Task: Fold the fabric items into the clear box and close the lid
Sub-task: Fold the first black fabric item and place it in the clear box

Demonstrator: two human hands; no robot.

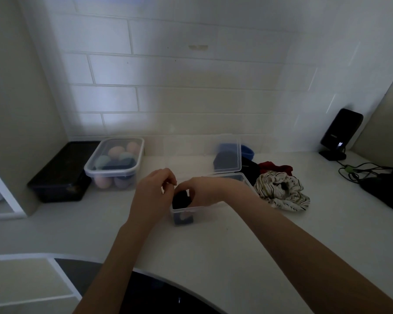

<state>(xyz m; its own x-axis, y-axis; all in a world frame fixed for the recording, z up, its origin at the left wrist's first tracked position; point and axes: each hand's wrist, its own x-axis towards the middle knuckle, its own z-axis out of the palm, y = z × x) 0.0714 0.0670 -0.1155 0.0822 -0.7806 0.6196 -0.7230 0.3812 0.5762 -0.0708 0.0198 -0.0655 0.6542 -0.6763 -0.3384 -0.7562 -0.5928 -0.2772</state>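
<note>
Clear plastic forms the box point(204, 211) on the white counter point(213, 245), its hinged lid point(227, 152) standing open behind. Inside its left end sits a dark fabric item point(182, 200). The right hand point(204, 192) curls over it, fingers gripping the cloth. The left hand point(152, 191) hovers at the box's left rim, fingertips pinched together; what they pinch is unclear. A striped fabric point(281, 193) lies just right of the box.

Single head-worn view, forward and down, close over a white counter point(213, 241) toward a tiled wall point(179, 87)
</note>
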